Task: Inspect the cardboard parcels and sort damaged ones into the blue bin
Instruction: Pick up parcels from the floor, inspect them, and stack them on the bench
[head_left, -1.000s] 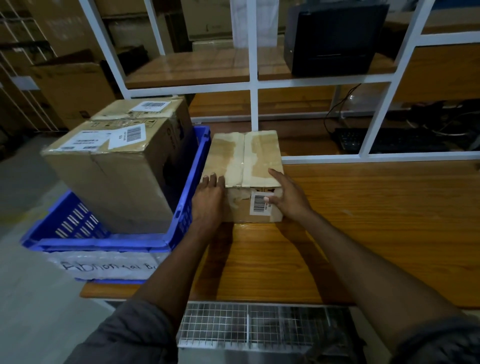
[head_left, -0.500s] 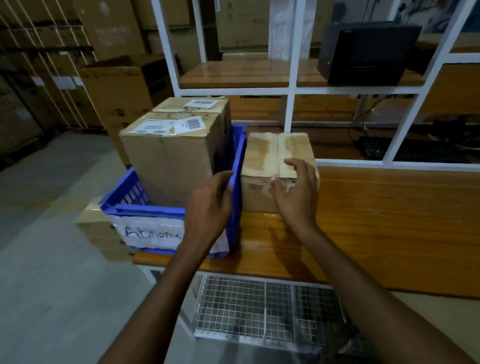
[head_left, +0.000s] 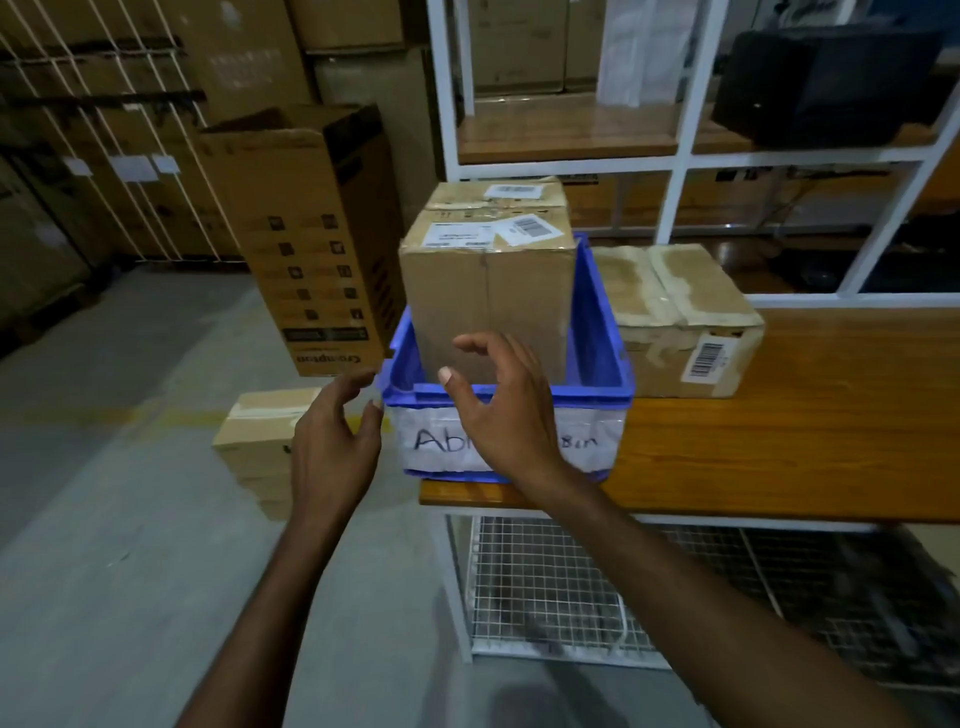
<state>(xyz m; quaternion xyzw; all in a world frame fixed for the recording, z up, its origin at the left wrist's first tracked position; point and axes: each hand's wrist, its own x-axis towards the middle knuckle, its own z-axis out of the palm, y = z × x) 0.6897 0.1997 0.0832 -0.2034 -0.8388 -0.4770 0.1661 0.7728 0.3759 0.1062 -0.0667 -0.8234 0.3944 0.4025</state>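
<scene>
Both hands, left hand (head_left: 332, 441) and right hand (head_left: 501, 410), hover spread and empty before the blue bin (head_left: 597, 332) at the table edge (head_left: 727, 512).

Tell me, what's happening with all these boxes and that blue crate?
A person is sorting cardboard parcels at a wooden table. Both hands are empty and open: the left hand hovers beside the blue bin, the right hand in front of it. A tall labelled parcel stands in the bin. A scuffed, taped parcel sits on the table beside it.
</scene>
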